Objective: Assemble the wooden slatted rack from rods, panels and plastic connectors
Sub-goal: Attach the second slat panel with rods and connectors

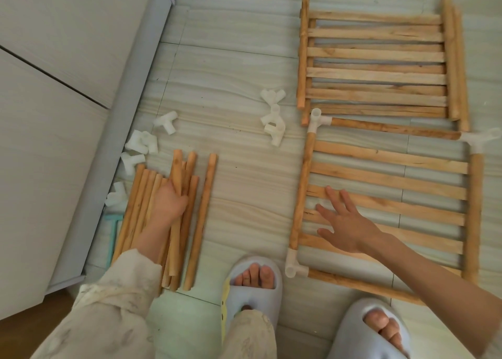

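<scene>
A pale cabinet (49,92) fills the far left, its base running along the tiled floor (239,184). Against that base lie loose white plastic connectors (141,141), scattered singly on the tiles, and a pale teal piece (112,233) shows partly from under the rods. Just right of them is a pile of wooden rods (141,203), lying roughly parallel and pointing away from the person. The left hand (169,201) reaches into this pile, its grip closed round one rod (176,217) that sits on top of the others; one more rod lies apart at the pile's right edge. Further right, a second small cluster of white connectors (273,114) rests on the bare floor. Below, two feet in light blue slippers (254,290) stand on the tiles. On the right, nearest the person, lies a partly built slatted panel (388,179): rods joined at three visible corners by white connectors, with slats across it. The right hand (345,222) lies flat over its slats, fingers spread, its grip open and holding nothing. Beyond it, a stack of bare slatted panels (377,68) lies on the floor.
</scene>
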{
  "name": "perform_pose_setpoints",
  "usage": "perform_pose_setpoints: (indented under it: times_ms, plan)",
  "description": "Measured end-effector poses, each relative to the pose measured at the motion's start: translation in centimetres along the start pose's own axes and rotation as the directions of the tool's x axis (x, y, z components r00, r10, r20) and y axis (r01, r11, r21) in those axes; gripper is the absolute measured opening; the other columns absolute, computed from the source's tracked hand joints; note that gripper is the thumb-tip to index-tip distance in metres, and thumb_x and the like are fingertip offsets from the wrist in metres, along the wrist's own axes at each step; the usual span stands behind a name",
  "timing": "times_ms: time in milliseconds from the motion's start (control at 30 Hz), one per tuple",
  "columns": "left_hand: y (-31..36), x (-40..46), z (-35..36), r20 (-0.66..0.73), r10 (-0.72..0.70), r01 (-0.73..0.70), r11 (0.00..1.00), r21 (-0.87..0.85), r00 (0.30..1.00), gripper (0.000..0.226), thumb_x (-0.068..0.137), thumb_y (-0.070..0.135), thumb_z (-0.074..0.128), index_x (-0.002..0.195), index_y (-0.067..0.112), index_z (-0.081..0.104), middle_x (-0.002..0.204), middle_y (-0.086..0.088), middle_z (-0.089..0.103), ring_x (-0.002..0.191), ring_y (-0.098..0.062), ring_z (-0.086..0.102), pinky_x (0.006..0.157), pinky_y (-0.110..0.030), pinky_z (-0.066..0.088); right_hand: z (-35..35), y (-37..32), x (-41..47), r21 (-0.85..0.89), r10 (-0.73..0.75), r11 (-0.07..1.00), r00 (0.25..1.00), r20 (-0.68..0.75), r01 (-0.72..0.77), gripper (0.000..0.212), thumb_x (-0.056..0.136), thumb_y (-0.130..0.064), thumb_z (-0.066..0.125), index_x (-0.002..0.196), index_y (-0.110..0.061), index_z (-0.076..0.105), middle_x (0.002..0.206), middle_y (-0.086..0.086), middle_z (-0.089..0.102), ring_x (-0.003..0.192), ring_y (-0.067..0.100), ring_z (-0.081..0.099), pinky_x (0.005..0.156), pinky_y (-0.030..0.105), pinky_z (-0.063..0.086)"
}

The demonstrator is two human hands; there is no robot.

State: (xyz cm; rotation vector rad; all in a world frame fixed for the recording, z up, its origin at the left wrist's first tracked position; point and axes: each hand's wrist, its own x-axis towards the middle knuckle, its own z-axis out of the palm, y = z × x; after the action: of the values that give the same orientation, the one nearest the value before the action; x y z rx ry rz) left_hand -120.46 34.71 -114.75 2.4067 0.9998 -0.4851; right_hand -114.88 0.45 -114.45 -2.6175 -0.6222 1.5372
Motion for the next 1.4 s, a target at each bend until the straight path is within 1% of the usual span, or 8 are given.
perform_pose_setpoints:
  times_ms: [567,733,867,933,1000,1133,1300,1400]
  plan:
    - [2.4,-1.8,2.0,0.081,-0.122,0.103,0.972,0.21,0.989,0.035,0.087,0.03,0.062,0.106,0.002,0.052,0.101,-0.014,0.062,0.09,-0.031,0.06,0.07,-0.036,0.049,-0.1,-0.1,-0.1,0.006,0.003,1.0,1.0,0.01,-0.003,0.061,0.099,-0.043,0.035,0.151,-0.027,0.007,0.152,0.0,-0.033,0.14,0.027,-0.027,0.116,0.04,0.012]
    - [3.2,-0.6,-1.4,0.152,-0.017,0.024,0.999,-0.044,0.988,0.055,0.089,0.024,0.058,0.135,-0.001,0.038,0.132,-0.018,0.052,0.089,-0.027,0.066,0.071,-0.032,0.048,-0.5,-0.6,-0.1,0.013,0.052,0.999,0.999,-0.014,-0.052,0.053,0.1,-0.044,0.032,0.149,-0.027,0.021,0.156,0.002,-0.021,0.144,0.028,-0.016,0.117,0.048,0.007]
    - [6.4,-1.5,-4.0,0.351,0.051,0.187,0.768,-0.613,0.935,0.01,0.094,0.008,0.052,0.099,-0.001,0.049,0.082,-0.023,0.059,0.058,-0.024,0.069,0.058,-0.038,0.059,-1.7,-2.9,-0.4,0.292,0.091,0.955,0.887,-0.453,0.051,0.04,0.099,-0.037,0.039,0.128,-0.015,0.055,0.145,0.009,0.042,0.133,0.024,0.036,0.108,0.036,0.026]
    - [9.3,-2.5,-4.8,0.362,0.17,0.164,0.666,-0.727,0.917,0.008,0.096,0.005,0.048,0.09,0.001,0.05,0.072,-0.021,0.059,0.053,-0.022,0.066,0.052,-0.033,0.058,-3.1,-4.7,-1.0,0.522,0.06,0.817,0.864,-0.499,0.245,0.038,0.095,-0.039,0.047,0.12,-0.014,0.061,0.124,0.001,0.06,0.114,0.015,0.053,0.097,0.026,0.038]
    - [12.1,-3.3,-4.9,0.364,0.315,0.153,0.534,-0.832,0.876,0.01,0.096,0.004,0.046,0.088,0.0,0.051,0.071,-0.015,0.059,0.057,-0.021,0.066,0.057,-0.033,0.058,-4.5,-6.8,-2.0,0.751,-0.112,0.577,0.942,-0.317,0.321,0.047,0.089,-0.044,0.054,0.127,-0.016,0.056,0.12,-0.006,0.061,0.11,0.005,0.054,0.101,0.024,0.04]
    - [16.7,-5.1,-4.5,0.268,0.555,0.14,0.261,-0.955,0.788,0.015,0.094,-0.001,0.046,0.105,0.005,0.054,0.079,-0.007,0.064,0.075,-0.021,0.067,0.085,-0.041,0.055,-5.9,-8.9,-2.3,0.877,-0.308,0.359,0.927,-0.212,0.32,0.054,0.081,-0.043,0.069,0.119,-0.008,0.057,0.116,0.014,0.065,0.111,0.025,0.06,0.101,0.042,0.045]
    - [18.6,-6.9,-4.0,0.166,0.696,-0.157,0.375,-0.914,0.699,0.023,0.087,0.01,0.058,0.109,0.008,0.056,0.088,-0.002,0.067,0.095,-0.018,0.063,0.09,-0.036,0.053,-7.6,-8.5,-2.6,0.964,-0.4,0.055,0.891,-0.216,0.258,0.024,0.077,-0.015,0.071,0.095,-0.002,0.064,0.088,0.014,0.071,0.088,0.029,0.068,0.084,0.037,0.053]
    - [17.9,-6.3,-3.9,0.239,0.625,-0.091,0.448,-0.889,0.743,0.035,0.086,0.032,0.058,0.114,0.011,0.056,0.09,0.003,0.065,0.082,-0.004,0.063,0.073,-0.022,0.052,-7.0,-9.4,-2.9,0.965,-0.404,0.027,0.886,-0.227,0.26,0.005,0.084,-0.004,0.064,0.082,-0.004,0.06,0.07,0.011,0.061,0.067,0.025,0.063,0.071,0.037,0.054]
